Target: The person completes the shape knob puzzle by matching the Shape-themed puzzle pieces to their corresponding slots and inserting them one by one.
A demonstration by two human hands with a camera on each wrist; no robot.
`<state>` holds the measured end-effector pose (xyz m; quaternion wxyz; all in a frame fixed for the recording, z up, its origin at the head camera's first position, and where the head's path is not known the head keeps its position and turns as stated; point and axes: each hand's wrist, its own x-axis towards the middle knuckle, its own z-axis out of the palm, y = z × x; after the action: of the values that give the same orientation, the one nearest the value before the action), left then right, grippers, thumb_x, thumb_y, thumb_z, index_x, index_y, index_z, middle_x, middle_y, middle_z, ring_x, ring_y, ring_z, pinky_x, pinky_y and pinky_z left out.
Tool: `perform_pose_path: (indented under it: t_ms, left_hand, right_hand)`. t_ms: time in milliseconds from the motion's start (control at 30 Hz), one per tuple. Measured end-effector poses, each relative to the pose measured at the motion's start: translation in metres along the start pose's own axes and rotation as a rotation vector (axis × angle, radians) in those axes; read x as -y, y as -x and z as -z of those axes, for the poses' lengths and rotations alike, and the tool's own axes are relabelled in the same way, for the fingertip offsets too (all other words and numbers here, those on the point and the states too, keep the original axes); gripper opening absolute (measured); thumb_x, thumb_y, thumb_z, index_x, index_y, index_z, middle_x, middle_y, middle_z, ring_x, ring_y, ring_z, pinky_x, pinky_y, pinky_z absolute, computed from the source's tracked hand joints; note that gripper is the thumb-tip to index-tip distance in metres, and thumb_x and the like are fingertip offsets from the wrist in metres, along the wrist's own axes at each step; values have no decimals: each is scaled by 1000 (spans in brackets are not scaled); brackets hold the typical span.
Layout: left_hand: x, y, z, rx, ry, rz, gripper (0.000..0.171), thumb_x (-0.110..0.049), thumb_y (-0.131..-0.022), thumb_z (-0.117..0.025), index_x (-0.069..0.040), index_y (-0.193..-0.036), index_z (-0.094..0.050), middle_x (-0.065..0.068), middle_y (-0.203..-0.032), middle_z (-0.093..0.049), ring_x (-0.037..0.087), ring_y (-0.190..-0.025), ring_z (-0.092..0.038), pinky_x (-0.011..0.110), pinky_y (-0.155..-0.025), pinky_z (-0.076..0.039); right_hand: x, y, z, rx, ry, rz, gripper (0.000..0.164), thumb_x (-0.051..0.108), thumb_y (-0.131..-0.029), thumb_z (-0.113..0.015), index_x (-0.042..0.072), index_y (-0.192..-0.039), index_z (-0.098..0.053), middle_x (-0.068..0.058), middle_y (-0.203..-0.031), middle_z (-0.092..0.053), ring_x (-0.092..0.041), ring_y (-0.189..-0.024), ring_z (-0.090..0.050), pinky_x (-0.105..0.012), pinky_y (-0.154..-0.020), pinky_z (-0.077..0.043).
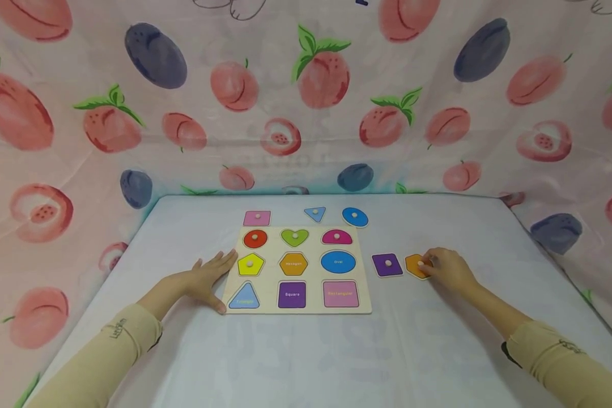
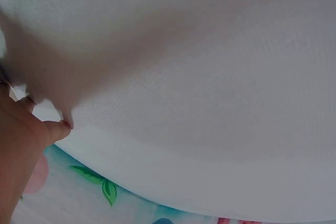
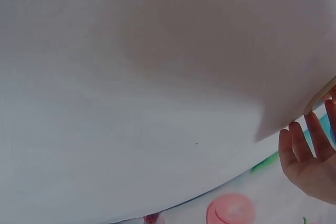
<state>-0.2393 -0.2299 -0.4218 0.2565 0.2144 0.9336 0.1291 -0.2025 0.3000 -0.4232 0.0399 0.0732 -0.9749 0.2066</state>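
Note:
A wooden shape puzzle board lies on the table. My left hand, fingers spread, touches its left edge. To the right of the board, my right hand pinches the knob of an orange hexagon puzzle piece. In the right wrist view, part of the piece's edge shows above the fingers. Beside it lies a purple square piece. Knobbed pieces sit in the board: a red circle, green heart, magenta half circle and yellow pentagon.
Behind the board lie a pink rectangle piece, a light blue triangle piece and a blue oval piece. The board's orange hexagon recess and others show printed words. A fruit-patterned cloth hangs behind the white table.

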Motion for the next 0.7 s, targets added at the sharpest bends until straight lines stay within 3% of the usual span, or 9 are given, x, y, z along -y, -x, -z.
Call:
perform_pose_path:
  t_ms: [100, 233, 433, 700]
  left_hand:
    - [-1, 0, -1, 0, 12, -2, 127, -47, -59, -84, -8, -152, -7, 14, -160, -4, 39, -146, 1, 68, -110, 2]
    - [-3, 1, 0, -2, 16, -5, 127, -47, -59, -84, -8, -152, -7, 14, -160, -4, 39, -145, 1, 68, -110, 3]
    - [-3, 1, 0, -3, 4, 1, 127, -47, -60, -84, -8, -152, -6, 14, -160, -3, 39, -146, 1, 68, -110, 3]
    - [-4, 0, 1, -1, -1, 22, 128, -49, -58, -84, -9, -152, -7, 14, -160, -4, 39, -146, 1, 68, -110, 2]
  right_hand:
    - [1, 1, -2, 2, 8, -11, 19, 13, -85, -69, -5, -87, -67, -10, -73, -61, -18, -64, -46, -26, -57, -35]
    - [3, 1, -1, 13, 19, -30, 18, 12, -85, -68, -5, -86, -66, -11, -73, -61, -20, -65, -49, -29, -59, -41]
    - [4, -1, 5, -1, 4, -22, 17, 11, -86, -67, -6, -87, -66, -18, -83, -66, -26, -73, -56, -45, -70, -50]
    - [3, -6, 5, -15, 11, 34, 15, 8, -86, -66, -7, -90, -67, -24, -93, -67, -40, -91, -61, -56, -86, -48]
